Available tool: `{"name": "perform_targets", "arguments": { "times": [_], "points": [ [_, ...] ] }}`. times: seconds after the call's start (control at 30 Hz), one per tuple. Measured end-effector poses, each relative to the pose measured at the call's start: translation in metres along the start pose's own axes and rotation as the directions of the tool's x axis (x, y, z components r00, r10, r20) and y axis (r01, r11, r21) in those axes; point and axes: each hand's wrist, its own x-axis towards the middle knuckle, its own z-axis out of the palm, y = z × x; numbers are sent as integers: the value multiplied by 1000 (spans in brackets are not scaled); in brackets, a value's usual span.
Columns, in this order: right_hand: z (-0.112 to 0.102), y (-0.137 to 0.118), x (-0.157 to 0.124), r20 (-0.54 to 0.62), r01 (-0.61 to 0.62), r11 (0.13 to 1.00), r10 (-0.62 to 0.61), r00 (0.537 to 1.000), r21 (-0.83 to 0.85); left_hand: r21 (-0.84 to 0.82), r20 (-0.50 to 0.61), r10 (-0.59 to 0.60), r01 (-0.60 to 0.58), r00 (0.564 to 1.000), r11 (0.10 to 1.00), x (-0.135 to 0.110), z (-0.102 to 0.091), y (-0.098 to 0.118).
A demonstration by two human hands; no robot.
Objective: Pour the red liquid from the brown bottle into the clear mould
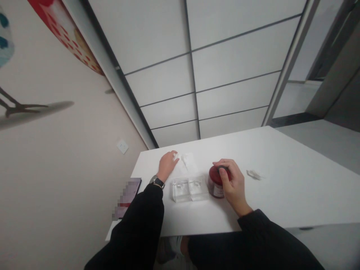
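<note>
My right hand (232, 183) rests on top of a small red jar (216, 185) on the white table (281, 180), fingers curled over its lid. My left hand (167, 164) lies on the table to the left, fingers closed, touching the edge of a clear plastic bag or white tissue (188, 162). Between the hands sits a clear plastic case (189, 188) with two compartments.
A phone (128, 197) lies at the table's left edge, near my left wrist with its watch (158, 182). A small crumpled clear scrap (253, 174) lies to the right of the jar. A wall with a socket (122, 146) runs along the left.
</note>
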Motion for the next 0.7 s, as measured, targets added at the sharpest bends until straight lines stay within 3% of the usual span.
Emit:
{"name": "perform_targets", "arguments": {
  "times": [0.13,0.27,0.43,0.7],
  "points": [
    [2,0,1,1,3,1000,-3,1000,7,-195,-121,35,-59,992,979,-20,-40,24],
    [6,1,2,19,7,1000,-7,1000,12,-383,-164,49,-110,985,917,-71,-60,42],
    [6,2,1,17,14,1000,-14,1000,5,-478,-125,20,-78,992,875,-117,-48,47],
    [5,0,2,31,13,1000,-12,999,-8,-520,-68,-46,4,997,854,-135,-15,25]
  ]
}}
